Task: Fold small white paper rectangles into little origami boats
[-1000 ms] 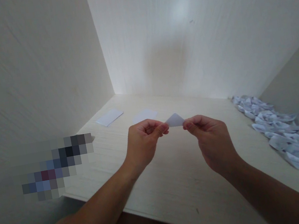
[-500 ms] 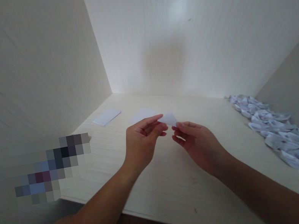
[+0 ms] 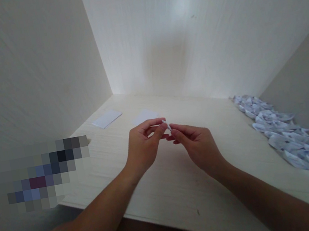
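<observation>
Between my two hands, above the middle of the white table, is a small piece of white paper, now narrow, as if folded or seen edge-on. My left hand pinches its upper left end between thumb and fingers. On the other side, the thumb and forefinger of my right hand close on its lower end. The fingertips of both hands nearly meet and cover much of the paper. Just beyond my left hand a flat white sheet lies on the table.
A white paper stack or folded sheet lies at the back left. Along the right side runs a long pile of folded white paper pieces. Something blurred out is at the left edge. Pale walls enclose the table's back and sides.
The paper showed a broad curved face before and now appears as a thin strip. My right hand has moved left, closer to my left hand, and its thumb has come over the paper.
</observation>
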### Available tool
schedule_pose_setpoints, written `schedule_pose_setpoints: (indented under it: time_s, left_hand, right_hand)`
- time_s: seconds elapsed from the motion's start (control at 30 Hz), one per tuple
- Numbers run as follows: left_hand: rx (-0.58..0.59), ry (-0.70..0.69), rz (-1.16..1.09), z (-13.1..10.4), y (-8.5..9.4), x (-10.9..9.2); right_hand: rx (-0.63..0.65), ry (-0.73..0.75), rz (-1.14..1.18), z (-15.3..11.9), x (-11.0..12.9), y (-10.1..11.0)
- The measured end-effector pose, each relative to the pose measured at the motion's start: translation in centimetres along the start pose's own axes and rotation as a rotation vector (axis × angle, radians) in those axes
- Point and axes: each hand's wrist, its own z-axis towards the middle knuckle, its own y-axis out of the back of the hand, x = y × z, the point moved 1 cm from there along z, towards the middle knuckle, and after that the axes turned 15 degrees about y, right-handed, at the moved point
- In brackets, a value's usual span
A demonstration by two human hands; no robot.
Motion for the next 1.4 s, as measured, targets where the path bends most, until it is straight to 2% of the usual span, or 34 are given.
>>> schedule_pose_setpoints:
  time_s: [0.33, 0.67, 0.83, 1.07, 1.23, 1.4]
  left_hand:
    - [-0.025, -0.025, 0.077, 0.2, 0.1, 0.2]
    - [-0.093, -0.124, 0.216, -1.0, -0.7, -0.2]
    - [-0.049, -0.19, 0.28, -1.4, -0.6, -0.2]
    - [-0.092, -0.147, 0.205, -1.0, -0.4, -0.5]
    - [-0.112, -0.106, 0.188, -0.6, -0.4, -0.4]
    - [-0.135, -0.096, 0.156, -0.6, -0.6, -0.2]
  right_hand:
    - [0.07, 0.002, 0.069, -0.2, 0.2, -0.1]
    - [0.117, 0.178, -0.121, -0.7, 0.3, -0.1]
    - [0.078, 0.094, -0.025, -0.6, 0.6, -0.3]
    - [0.006, -0.112, 0.162, -0.2, 0.0, -0.2]
    - [0.005, -0.108, 0.094, -0.2, 0.1, 0.0]
    - [-0.06, -0.061, 0.003, -0.2, 0.2, 0.0]
